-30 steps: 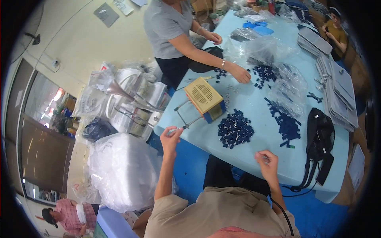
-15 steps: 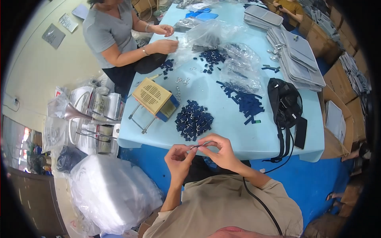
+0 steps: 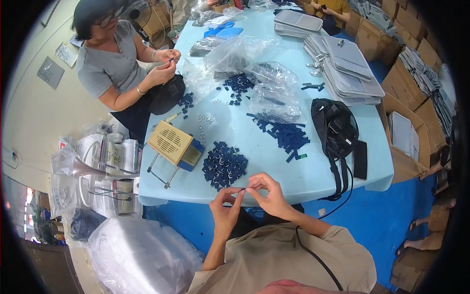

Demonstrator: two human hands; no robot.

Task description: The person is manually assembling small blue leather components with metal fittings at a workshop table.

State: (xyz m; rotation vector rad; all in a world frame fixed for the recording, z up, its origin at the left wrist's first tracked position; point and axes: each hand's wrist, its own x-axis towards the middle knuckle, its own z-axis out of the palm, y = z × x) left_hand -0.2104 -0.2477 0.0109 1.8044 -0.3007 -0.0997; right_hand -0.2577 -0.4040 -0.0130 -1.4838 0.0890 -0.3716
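My left hand (image 3: 225, 211) and my right hand (image 3: 270, 198) meet at the table's near edge, fingertips pinched together on a small dark fabric strip (image 3: 243, 189). Most of the strip is hidden by the fingers, so its exact shape does not show. Just beyond my left hand lies a heap of navy fabric tabs with metal rings (image 3: 224, 164). Farther right on the table is a spread of loose navy strips (image 3: 290, 139). Several loose metal rings (image 3: 206, 118) lie beyond the heap.
A yellow-and-blue boxy device (image 3: 171, 142) stands on the table's left, near a co-worker (image 3: 117, 63) handling a small piece. Clear plastic bags (image 3: 274, 88) lie mid-table. On the right are a black mesh bag (image 3: 335, 127), a phone (image 3: 360, 160) and stacked grey panels (image 3: 350, 63).
The view has shifted, so the table sits farther left and lower. My hands still pinch the strip, with the right fingers slightly rearranged. The co-worker's hands have come together around a small piece.
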